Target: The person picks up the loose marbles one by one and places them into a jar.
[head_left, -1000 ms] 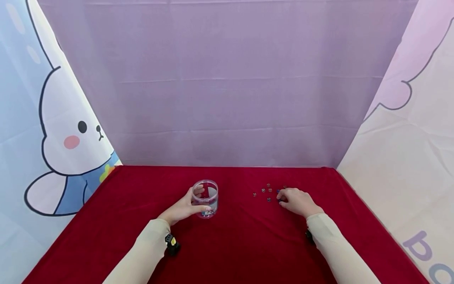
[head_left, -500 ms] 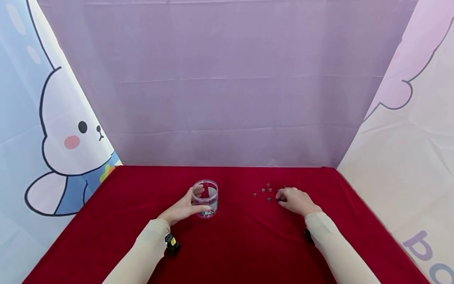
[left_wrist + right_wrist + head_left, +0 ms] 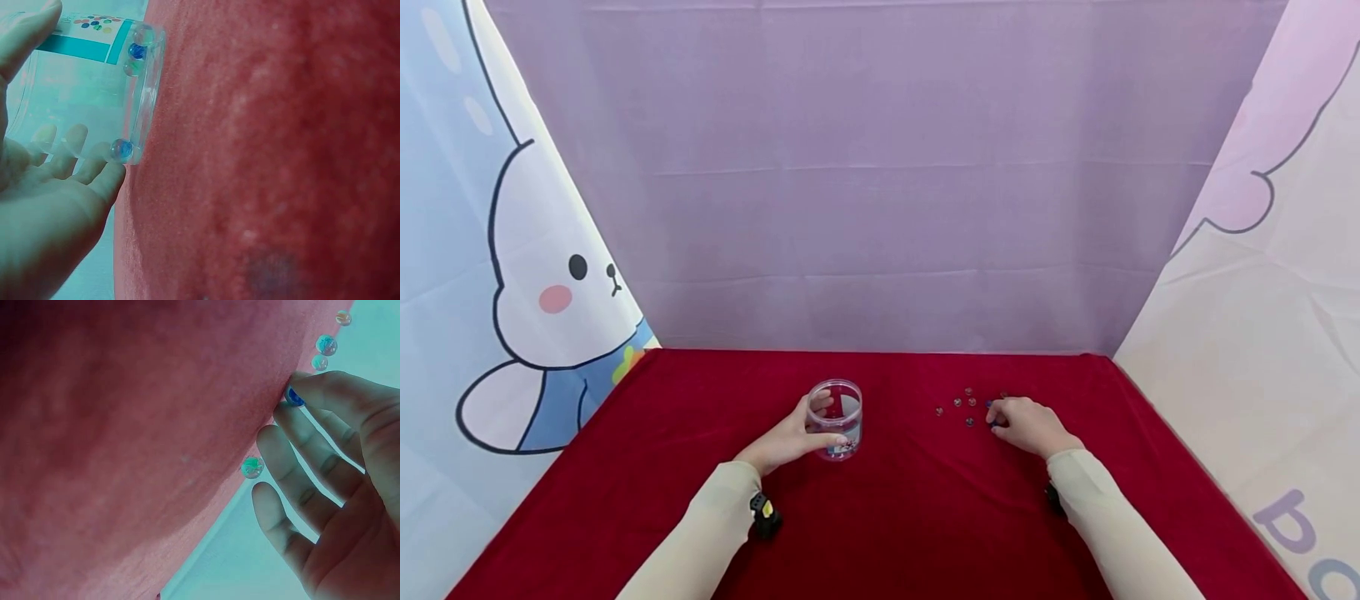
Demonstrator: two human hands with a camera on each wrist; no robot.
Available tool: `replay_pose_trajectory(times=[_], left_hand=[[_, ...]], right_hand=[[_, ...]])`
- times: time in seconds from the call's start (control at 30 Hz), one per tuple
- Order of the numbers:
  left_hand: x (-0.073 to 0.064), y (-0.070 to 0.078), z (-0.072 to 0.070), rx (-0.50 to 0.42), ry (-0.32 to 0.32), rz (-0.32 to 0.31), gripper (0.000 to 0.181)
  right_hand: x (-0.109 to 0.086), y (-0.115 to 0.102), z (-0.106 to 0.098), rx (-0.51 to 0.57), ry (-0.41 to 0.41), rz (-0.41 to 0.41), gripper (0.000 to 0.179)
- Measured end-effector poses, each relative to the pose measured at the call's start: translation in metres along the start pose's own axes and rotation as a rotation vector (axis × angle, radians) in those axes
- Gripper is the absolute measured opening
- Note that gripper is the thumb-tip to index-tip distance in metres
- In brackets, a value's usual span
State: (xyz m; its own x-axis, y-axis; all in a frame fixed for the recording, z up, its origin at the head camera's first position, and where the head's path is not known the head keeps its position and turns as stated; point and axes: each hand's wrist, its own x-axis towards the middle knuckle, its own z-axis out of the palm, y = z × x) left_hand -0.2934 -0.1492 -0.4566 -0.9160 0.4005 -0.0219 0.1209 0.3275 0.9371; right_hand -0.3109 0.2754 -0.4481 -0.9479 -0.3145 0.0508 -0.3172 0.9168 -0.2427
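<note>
My left hand (image 3: pixel 786 443) grips a clear plastic jar (image 3: pixel 847 440) from its left side, thumb across the label and fingers behind. The jar stands upright and lidless on the red cloth. In the left wrist view several glass marbles (image 3: pixel 122 150) lie at its bottom, some with blue swirls. Over to the right, my right hand (image 3: pixel 1028 425) is low at the cloth. Its thumb and a fingertip pinch a blue marble (image 3: pixel 294 396) in the right wrist view, while the other fingers spread loosely. A green-swirled marble (image 3: pixel 252 467) lies near those fingertips.
Several loose clear marbles (image 3: pixel 972 402) are scattered on the cloth left of the right hand and just beyond it. Red cloth (image 3: pixel 895 517) covers the table. A purple curtain (image 3: pixel 880 183) hangs at the back, with printed cloth panels at both sides.
The right hand's fingers shift only slightly at the marbles. The left hand and the jar stay in place.
</note>
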Motion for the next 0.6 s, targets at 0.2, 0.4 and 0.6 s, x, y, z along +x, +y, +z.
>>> replay_pose_trajectory(times=[0.2,0.4,0.6], left_hand=[[0.0014,-0.0025,0.0001,0.000,0.002,-0.007,0.089],[0.0028,-0.0052,0.0002,0.007,-0.003,-0.006,0.089],[0.0048,-0.0076,-0.0003,-0.001,-0.010,-0.006,0.092]], right_hand=[[-0.0006,0.0021,0.0014,0.011,-0.005,0.000,0.010],[-0.0016,0.0023,0.0019,0.019,-0.011,0.001,0.010],[-0.0025,0.0038,0.0029,0.018,-0.007,0.001,0.010]])
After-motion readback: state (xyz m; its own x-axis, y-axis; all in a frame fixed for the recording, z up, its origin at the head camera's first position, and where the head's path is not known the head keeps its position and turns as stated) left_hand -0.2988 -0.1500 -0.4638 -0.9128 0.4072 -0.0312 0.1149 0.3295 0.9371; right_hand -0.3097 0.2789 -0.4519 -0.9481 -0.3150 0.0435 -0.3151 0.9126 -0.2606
